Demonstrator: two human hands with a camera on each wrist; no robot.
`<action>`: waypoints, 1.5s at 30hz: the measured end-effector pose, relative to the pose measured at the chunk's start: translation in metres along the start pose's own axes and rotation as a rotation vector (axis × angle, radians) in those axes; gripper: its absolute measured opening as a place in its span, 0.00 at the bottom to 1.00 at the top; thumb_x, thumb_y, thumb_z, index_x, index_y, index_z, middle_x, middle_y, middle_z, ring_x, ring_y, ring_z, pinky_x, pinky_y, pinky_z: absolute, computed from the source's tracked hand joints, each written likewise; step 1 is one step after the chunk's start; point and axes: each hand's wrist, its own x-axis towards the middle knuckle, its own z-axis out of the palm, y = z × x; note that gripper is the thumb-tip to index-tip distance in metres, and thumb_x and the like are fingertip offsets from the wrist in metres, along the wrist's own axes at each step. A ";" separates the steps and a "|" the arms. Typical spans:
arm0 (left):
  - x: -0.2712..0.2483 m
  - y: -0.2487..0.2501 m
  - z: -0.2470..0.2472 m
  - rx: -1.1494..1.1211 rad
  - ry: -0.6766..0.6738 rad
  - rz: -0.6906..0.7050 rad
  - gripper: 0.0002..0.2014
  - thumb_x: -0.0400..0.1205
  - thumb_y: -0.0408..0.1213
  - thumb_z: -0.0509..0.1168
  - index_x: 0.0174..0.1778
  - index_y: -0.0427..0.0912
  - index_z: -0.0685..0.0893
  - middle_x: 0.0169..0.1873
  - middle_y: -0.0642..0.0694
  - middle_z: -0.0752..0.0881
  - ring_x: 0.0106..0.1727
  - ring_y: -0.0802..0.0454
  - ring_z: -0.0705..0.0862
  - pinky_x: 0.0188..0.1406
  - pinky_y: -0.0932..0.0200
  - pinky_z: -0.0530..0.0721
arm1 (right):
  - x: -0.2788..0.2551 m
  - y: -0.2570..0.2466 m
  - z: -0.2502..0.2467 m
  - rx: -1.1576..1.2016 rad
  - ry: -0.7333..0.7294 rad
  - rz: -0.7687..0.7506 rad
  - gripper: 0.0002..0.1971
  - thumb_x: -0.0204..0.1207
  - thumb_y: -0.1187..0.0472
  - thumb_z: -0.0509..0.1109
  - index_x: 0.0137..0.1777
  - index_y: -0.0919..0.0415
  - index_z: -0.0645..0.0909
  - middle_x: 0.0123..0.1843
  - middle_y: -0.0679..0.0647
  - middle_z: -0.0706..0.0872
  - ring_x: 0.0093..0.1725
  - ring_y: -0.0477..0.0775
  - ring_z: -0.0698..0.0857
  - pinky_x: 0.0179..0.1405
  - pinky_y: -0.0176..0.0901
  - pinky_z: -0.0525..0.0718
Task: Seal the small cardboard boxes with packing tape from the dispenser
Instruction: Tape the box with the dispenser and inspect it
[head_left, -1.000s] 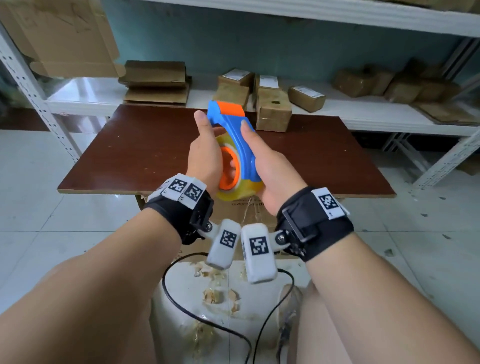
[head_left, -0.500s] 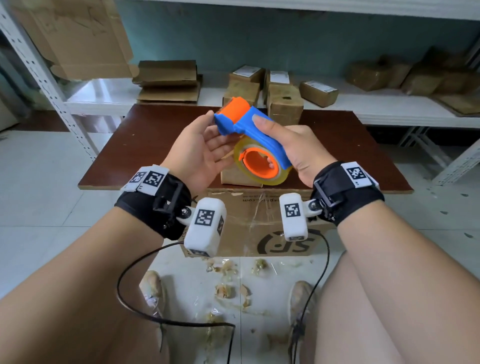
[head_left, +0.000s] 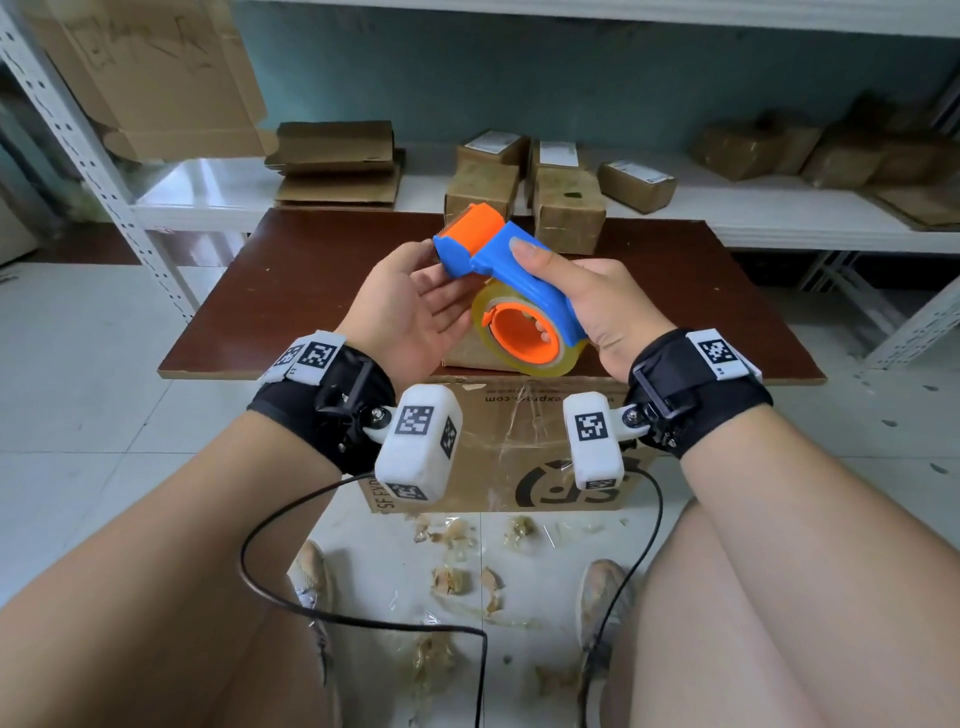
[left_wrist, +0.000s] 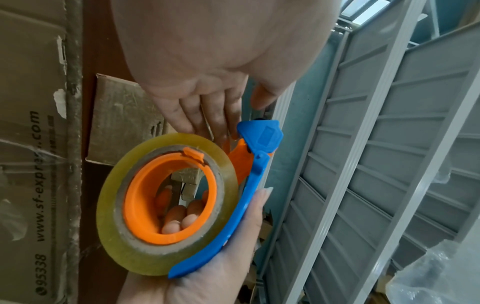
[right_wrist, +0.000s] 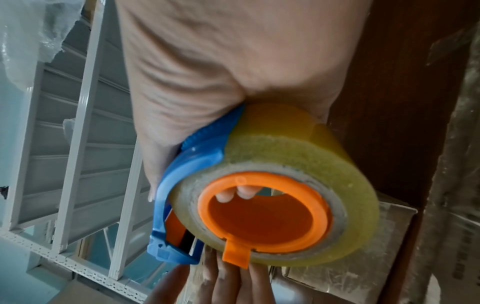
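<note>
**A:** Your right hand (head_left: 587, 306) is wrapped around the blue grip of the tape dispenser (head_left: 519, 291), fingers threaded through the orange core. A second ago it stood upright with the cutter end pointing up; now you've tipped it so the cutter leans toward the upper left of the frame.

**B:** And your left hand (head_left: 410, 312) has opened out. It was clasped against the side of the roll, and now the fingers are spread and relaxed, tips just touching the underside near the cutter. I'd judge you're hunting for the loose tape end, so no sealing has begun.

**A:** Where's the box? In the head view one small cardboard box (head_left: 467, 358) sits on the worktop (head_left: 291, 291) at its near edge, mostly hidden behind the tape roll (head_left: 524, 338). Two more stand at the far edge.

**B:** The left wrist view gives you what the head view can't: that box's flap edge and your right fingertips (left_wrist: 179, 222) curled inside the core.

**A:** The right wrist view shows your left fingers (right_wrist: 233, 281) lying straight beneath the roll. Whether they've caught any tape, I can't tell.
</note>
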 end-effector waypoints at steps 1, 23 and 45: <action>0.001 -0.001 0.000 0.014 0.011 -0.008 0.17 0.91 0.47 0.62 0.64 0.41 0.89 0.59 0.43 0.95 0.66 0.50 0.90 0.74 0.53 0.82 | 0.000 0.001 0.000 -0.014 -0.002 -0.002 0.45 0.55 0.28 0.85 0.53 0.72 0.90 0.41 0.60 0.90 0.40 0.55 0.85 0.47 0.48 0.80; 0.010 0.012 -0.006 0.037 0.048 -0.084 0.04 0.88 0.38 0.72 0.53 0.42 0.89 0.40 0.44 0.95 0.47 0.48 0.96 0.48 0.52 0.96 | -0.016 0.000 -0.011 -0.172 -0.084 -0.144 0.53 0.62 0.25 0.82 0.51 0.85 0.80 0.39 0.75 0.80 0.39 0.61 0.76 0.45 0.54 0.71; 0.008 0.016 -0.017 0.137 -0.064 -0.142 0.06 0.90 0.31 0.67 0.53 0.35 0.89 0.43 0.38 0.92 0.40 0.50 0.95 0.48 0.56 0.96 | -0.035 -0.003 -0.025 -0.456 -0.102 -0.352 0.41 0.68 0.28 0.79 0.36 0.75 0.83 0.34 0.75 0.79 0.35 0.73 0.77 0.36 0.51 0.70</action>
